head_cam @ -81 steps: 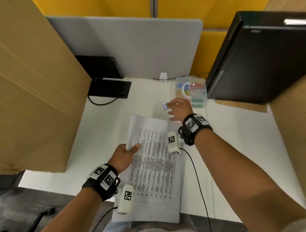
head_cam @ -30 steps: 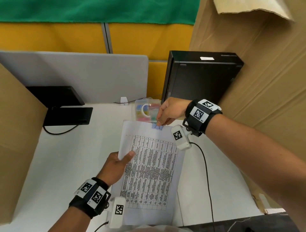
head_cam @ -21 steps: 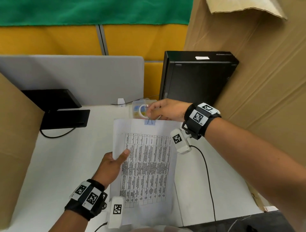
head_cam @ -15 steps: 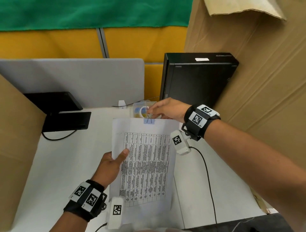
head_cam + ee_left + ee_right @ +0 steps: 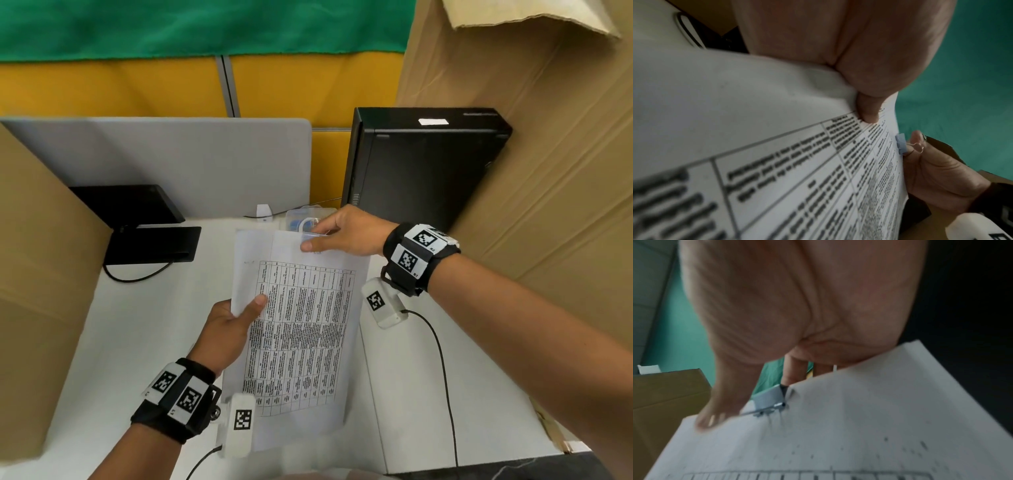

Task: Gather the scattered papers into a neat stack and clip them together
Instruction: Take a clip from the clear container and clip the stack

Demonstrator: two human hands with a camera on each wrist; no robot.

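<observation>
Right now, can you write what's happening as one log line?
left hand holds papers | right hand pinches blue binder clip on papers' top edge | stack lifted off desk

I count one stack of papers (image 5: 301, 329) and one blue binder clip (image 5: 769, 397) on its top edge. Two hands, one clear clip box (image 5: 298, 219) at the bench's far edge.

No legible text on papers (image 5: 301, 329)
</observation>
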